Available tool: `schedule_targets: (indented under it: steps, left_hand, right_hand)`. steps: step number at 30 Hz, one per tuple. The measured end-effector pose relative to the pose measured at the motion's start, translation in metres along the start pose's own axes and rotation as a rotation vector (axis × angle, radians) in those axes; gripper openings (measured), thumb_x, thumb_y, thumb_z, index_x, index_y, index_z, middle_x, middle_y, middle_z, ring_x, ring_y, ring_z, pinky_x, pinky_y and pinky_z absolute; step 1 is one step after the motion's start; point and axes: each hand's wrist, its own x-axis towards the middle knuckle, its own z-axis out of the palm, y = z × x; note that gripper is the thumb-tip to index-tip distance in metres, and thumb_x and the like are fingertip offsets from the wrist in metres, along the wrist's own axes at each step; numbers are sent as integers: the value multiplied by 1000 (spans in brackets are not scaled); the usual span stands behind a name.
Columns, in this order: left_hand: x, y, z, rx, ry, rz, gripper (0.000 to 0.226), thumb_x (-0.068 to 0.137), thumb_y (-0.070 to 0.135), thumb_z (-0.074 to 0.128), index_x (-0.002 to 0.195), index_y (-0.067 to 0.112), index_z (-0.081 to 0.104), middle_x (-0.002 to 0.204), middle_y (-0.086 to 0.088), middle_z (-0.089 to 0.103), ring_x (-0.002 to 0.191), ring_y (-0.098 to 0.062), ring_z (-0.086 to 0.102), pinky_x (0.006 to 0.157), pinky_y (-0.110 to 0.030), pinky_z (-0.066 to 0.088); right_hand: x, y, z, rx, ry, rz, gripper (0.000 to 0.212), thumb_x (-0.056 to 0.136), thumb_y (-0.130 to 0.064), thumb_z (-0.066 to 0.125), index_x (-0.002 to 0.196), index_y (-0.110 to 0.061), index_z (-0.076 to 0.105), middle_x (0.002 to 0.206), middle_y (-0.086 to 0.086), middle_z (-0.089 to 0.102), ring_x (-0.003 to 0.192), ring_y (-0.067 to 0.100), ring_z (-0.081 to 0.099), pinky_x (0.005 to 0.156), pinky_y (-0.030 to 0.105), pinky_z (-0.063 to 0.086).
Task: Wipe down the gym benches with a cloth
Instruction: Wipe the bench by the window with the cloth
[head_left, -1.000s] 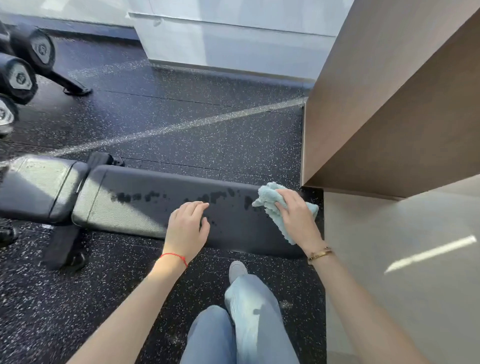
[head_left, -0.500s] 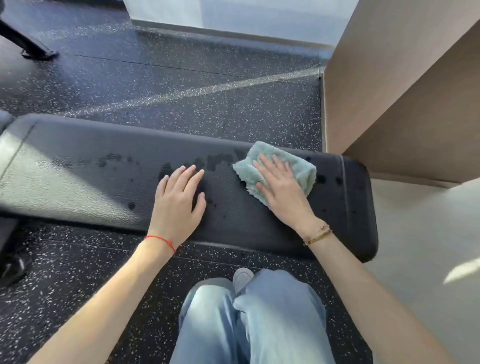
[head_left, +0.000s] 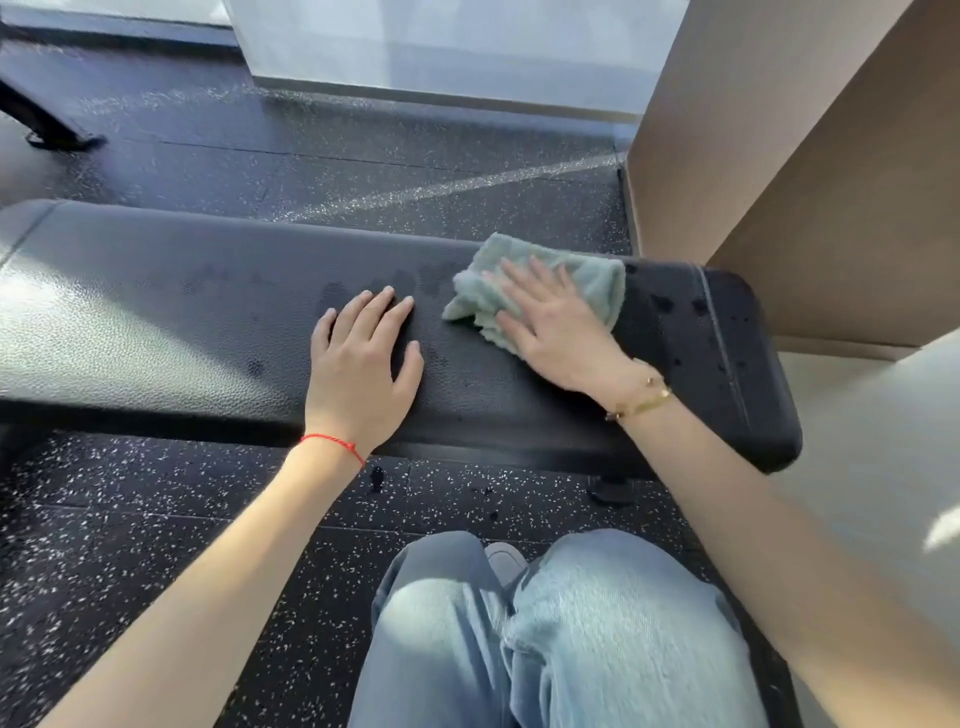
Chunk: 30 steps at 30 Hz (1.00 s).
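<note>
Long black gym bench pad (head_left: 156, 332), pebbled leather-like vinyl, rounded at the 3 o'clock end with a pale stitched seam. Crumpled pale green terry cloth (head_left: 597, 283) at 1 o'clock on the pad, flattened under the right hand (head_left: 556, 332), fingers straight and spread, pressing rather than pinching. Left hand (head_left: 358, 358) at centre, palm down on bare vinyl, fingers straight and close together, holding nothing. Dark wet blotches (head_left: 431, 278) between the hands and past the cloth. Speckled black rubber floor (head_left: 156, 545) at 7 o'clock; smooth tan panel (head_left: 805, 182) at 2 o'clock.
</note>
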Motion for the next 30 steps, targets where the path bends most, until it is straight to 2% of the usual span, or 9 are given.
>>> schedule_targets:
  steps: [4, 7, 10, 12, 15, 18, 22, 26, 30]
  left_hand:
    - [-1, -3, 0, 0, 7, 17, 50, 96, 38, 39, 142, 20, 49, 151, -1, 44, 143, -20, 32, 120, -43, 16]
    - [-1, -3, -1, -8, 5, 11, 49, 97, 38, 39, 142, 21, 48, 151, -1, 43, 144, -19, 31, 121, -43, 15]
    - [0, -2, -1, -4, 6, 8, 47, 98, 36, 43, 142, 21, 48, 151, 0, 43, 144, -19, 31, 121, -44, 16]
    - [0, -2, 0, -6, 8, 4, 46, 98, 36, 44, 142, 22, 48, 151, 0, 43, 144, -18, 31, 121, -43, 16]
    - [-1, -3, 0, 1, 10, 2, 46, 98, 36, 44, 142, 22, 48, 151, 1, 43, 144, -17, 31, 121, -42, 16]
    - [-1, -4, 1, -4, 16, 8, 46, 98, 37, 45, 142, 23, 48, 151, 1, 43, 144, -17, 31, 121, -42, 16]
    - [0, -3, 1, -8, 24, 6, 46, 98, 37, 45, 142, 23, 48, 151, 2, 43, 144, -17, 31, 121, -42, 16]
    - [0, -1, 0, -2, 19, 2, 46, 98, 37, 45, 142, 23, 48, 151, 2, 43, 144, -17, 31, 121, -42, 16]
    - [-1, 0, -1, -1, 22, -6, 46, 97, 36, 47, 141, 23, 49, 151, 2, 44, 143, -16, 32, 121, -41, 15]
  right_hand:
    - [-86, -10, 12, 21, 39, -186, 51, 103, -45, 27, 153, -35, 23, 162, -10, 15, 151, 15, 1, 123, 38, -5]
    - [-103, 26, 4, 10, 84, -31, 50, 104, -42, 30, 153, -32, 26, 161, -9, 19, 151, 16, 5, 123, 39, 1]
    - [-49, 45, -10, -26, 74, 169, 52, 105, -39, 29, 154, -27, 19, 163, -3, 11, 151, 20, 1, 123, 41, -1]
    - [-12, 31, -11, -47, 47, 201, 53, 105, -41, 24, 155, -27, 15, 164, -2, 8, 151, 21, -1, 122, 42, -4]
    - [-11, -5, 4, -26, 41, 36, 51, 105, -41, 25, 154, -33, 14, 163, -5, 10, 151, 22, -2, 122, 41, -8]
    - [-68, -15, 13, -6, 63, -130, 50, 104, -41, 27, 153, -35, 21, 162, -9, 14, 151, 17, 1, 122, 38, -8]
    - [-113, 32, 6, 26, 114, -5, 50, 103, -40, 30, 152, -34, 22, 161, -10, 18, 151, 16, 5, 123, 39, -1]
    - [-51, 65, -12, -49, 78, 236, 53, 105, -40, 25, 155, -28, 14, 164, -4, 7, 151, 20, 0, 122, 40, -4]
    - [6, 29, -9, -67, 6, 167, 54, 105, -43, 20, 156, -30, 9, 164, -4, 3, 151, 22, -5, 122, 42, -8]
